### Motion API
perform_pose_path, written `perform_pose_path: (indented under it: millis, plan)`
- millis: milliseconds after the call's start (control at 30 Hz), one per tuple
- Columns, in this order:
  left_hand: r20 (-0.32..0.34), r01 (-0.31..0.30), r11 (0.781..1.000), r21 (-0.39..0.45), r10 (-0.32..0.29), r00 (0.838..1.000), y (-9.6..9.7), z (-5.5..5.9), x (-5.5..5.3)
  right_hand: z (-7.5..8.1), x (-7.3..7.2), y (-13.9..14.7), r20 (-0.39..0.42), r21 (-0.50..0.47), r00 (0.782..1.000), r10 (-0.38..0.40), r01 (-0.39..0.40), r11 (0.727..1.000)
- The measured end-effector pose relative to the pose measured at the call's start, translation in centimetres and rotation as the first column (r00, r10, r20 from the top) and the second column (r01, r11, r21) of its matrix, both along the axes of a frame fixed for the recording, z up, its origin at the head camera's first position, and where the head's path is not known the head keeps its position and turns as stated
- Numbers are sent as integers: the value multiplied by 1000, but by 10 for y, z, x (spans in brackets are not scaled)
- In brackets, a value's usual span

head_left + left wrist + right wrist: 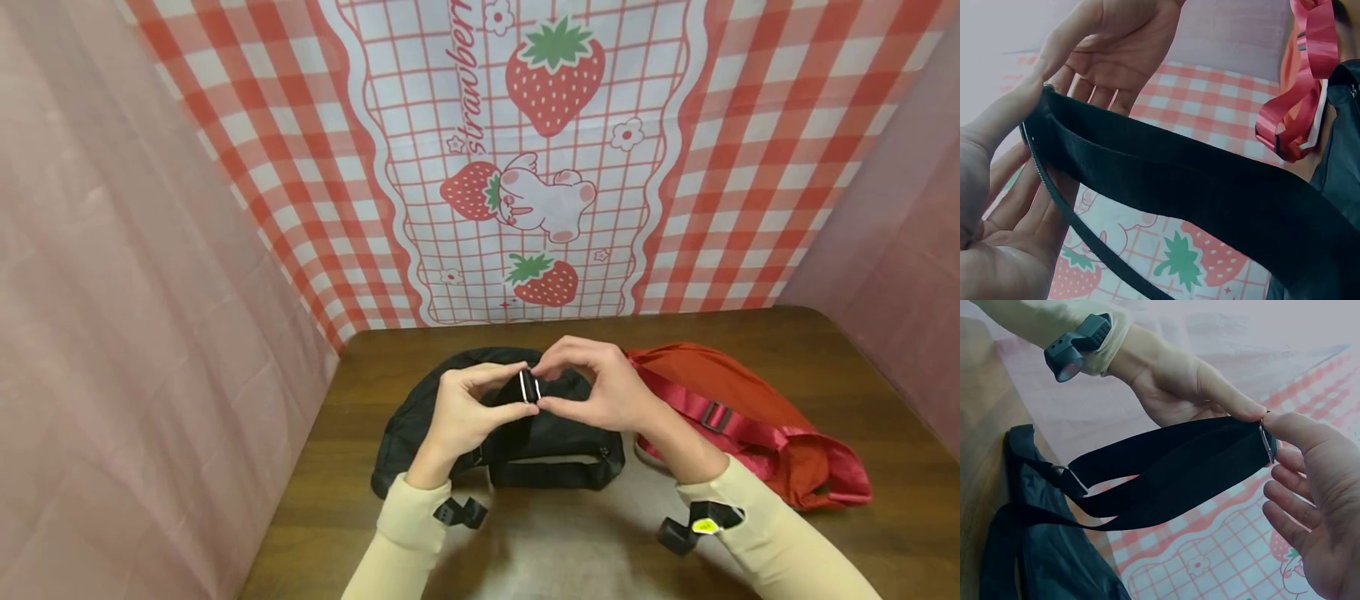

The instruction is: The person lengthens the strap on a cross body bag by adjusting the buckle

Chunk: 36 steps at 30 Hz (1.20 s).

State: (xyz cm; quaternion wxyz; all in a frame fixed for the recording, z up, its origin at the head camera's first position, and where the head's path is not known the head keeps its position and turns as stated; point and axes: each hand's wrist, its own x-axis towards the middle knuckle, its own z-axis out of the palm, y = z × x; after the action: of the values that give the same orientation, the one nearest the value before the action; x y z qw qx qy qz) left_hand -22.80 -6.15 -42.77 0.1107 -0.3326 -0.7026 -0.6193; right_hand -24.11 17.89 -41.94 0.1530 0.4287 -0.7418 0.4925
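My left hand and right hand meet above a black bag, fingertips pinching a black strap at its metal-edged slider buckle. From there the strap runs in long loops down to the bag, which lies on the table. In the right wrist view, the thumb of my right hand presses the buckle, while my left hand holds the same end from the other side. A second metal buckle sits lower on the strap.
A red bag with a shiny pink-red strap and dark buckle lies to the right, beside the black bag. The brown wooden table ends at a strawberry-print checked cloth behind. Pink curtains hang at the sides.
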Motion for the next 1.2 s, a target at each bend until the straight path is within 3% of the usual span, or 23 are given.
perform_pose_path:
  millis: [433,667,867,1000,1200]
  plan:
    - [0,85,995,-58,-85,996,5,-2,1,0,-1,2,88,59,996,29,-34,998]
    - [-4,72,992,-102,-73,997,5,-4,2,-5,-2,1,66,6,998,-24,24,1000]
    - [-12,44,993,-109,-46,999,-1,-10,1,-4,-3,4,89,-90,995,34,-26,996]
    - [-16,34,995,-94,-36,999,0,-9,1,-4,-2,3,119,-101,992,48,-36,994]
    - [-33,22,996,-87,-25,999,2,-9,-1,-2,0,-2,100,-104,995,-5,16,994]
